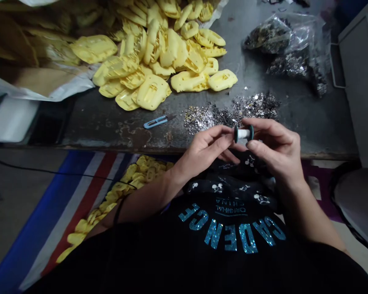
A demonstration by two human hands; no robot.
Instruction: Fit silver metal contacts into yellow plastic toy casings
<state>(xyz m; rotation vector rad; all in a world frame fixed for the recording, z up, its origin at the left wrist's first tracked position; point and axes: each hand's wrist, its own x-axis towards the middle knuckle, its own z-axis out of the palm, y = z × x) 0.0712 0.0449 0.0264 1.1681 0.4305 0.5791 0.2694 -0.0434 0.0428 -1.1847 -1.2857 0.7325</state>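
Note:
My right hand [274,145] pinches a small spool [243,133] with teal ends and a white middle, held over the table's front edge. My left hand [207,149] reaches in from the left, its fingertips closed against the spool's left end. Just beyond the hands lies a loose heap of small shiny metal parts [233,111] on the dark table [98,122]. A pile of yellow plastic shells [159,53] covers the far middle of the table. Small blue thread snips [157,121] lie left of the metal heap.
Clear bags of dark metal parts [290,45] sit at the far right, beside a grey cabinet [360,77]. More yellow shells [119,192] lie in a striped bag [64,204] below the table edge on the left. A black cable [49,171] runs across it.

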